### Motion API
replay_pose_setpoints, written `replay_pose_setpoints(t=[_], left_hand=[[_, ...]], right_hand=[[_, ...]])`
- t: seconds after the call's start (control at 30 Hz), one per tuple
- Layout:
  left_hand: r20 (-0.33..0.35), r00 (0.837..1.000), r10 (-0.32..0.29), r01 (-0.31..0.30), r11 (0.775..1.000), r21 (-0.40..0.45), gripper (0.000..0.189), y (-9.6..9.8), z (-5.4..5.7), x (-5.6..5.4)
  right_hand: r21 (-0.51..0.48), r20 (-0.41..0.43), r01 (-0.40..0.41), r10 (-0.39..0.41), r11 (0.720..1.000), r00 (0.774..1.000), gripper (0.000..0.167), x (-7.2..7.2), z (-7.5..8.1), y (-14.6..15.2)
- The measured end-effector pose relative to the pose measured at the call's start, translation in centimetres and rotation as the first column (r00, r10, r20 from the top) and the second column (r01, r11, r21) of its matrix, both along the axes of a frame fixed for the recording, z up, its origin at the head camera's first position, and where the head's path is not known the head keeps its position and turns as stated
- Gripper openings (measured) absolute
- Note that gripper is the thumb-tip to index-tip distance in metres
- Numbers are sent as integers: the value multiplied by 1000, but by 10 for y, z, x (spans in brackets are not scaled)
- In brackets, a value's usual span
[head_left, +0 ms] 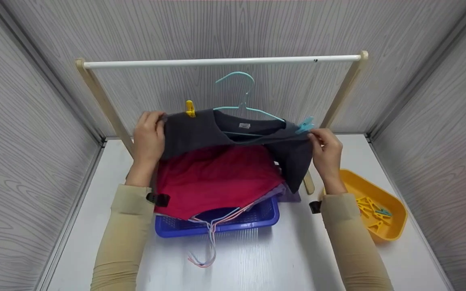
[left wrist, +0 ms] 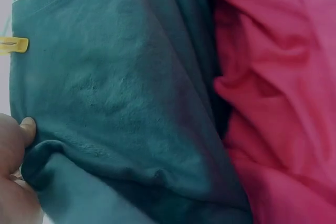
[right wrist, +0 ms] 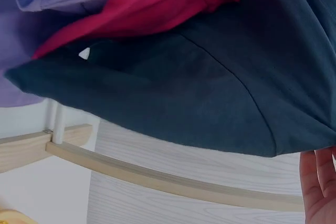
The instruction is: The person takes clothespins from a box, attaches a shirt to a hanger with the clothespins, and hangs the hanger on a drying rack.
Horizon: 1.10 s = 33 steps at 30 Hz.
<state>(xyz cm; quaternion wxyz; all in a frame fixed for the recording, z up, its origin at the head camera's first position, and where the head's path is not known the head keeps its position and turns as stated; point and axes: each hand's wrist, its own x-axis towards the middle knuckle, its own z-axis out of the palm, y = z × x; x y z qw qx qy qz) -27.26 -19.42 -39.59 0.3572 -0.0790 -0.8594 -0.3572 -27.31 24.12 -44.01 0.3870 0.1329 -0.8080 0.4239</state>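
Dark shirt (head_left: 190, 135) is hanging between both hands, its shoulder line running left to right, nearly parallel to the white rail (head_left: 221, 62). The left hand (head_left: 149, 135) is pinching one shoulder end, outside the yellow clip (head_left: 191, 109); the right hand (head_left: 327, 151) is pinching the other, just beside the blue clip (head_left: 306, 125). The turquoise hanger (head_left: 243, 106) is pointing its hook railward, roughly midway between the hands — its depth from the rail is not showing clearly.

Left hand (head_left: 149, 139) and right hand (head_left: 327, 153) reach forward, well apart, fingers (right wrist: 312, 182) pinching.
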Motion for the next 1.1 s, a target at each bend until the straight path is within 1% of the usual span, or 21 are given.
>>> replay_pose_setpoints(t=[0.1, 0.17, 0.27, 0.4, 0.47, 0.57, 0.73, 0.87, 1.0, 1.1], left_hand=[[-31, 999, -16, 16, 1000, 9, 15, 4, 8, -4], [-39, 999, -28, 29, 1000, 13, 15, 7, 9, -7], [-25, 999, -34, 35, 999, 2, 15, 11, 7, -11], [15, 999, -42, 42, 999, 0, 15, 17, 1, -15], [29, 999, -46, 46, 999, 1, 15, 20, -1, -18], [38, 998, -49, 49, 999, 2, 15, 24, -1, -21], [35, 999, -33, 33, 999, 14, 17, 31, 4, -25], [21, 1000, 0, -1, 999, 36, 18, 37, 11, -28], [20, 1000, 17, -18, 997, 71, 19, 40, 18, -28], [47, 999, 27, -31, 996, 79, 19, 40, 19, -29]], right_hand=[[-11, -3, 12, -12, 1000, 1000, 9, -1, 4, 3], [-25, 6, 22, -22, 999, 1000, 10, -2, 5, 5], [-42, 43, 41, -40, 998, 998, 12, -2, 3, 8], [-67, 103, 58, -50, 996, 993, 13, -2, -5, 13], [-72, 115, 61, -52, 996, 992, 13, -2, -7, 15], [-74, 119, 68, -58, 995, 991, 14, -4, -9, 18], [-77, 127, 92, -82, 993, 989, 15, -3, -9, 21], [-83, 104, 94, -86, 992, 991, 14, -1, -9, 21], [-72, 33, 90, -88, 993, 996, 11, 0, -10, 21], [-61, -20, 85, -86, 995, 996, 8, 1, -12, 21]])
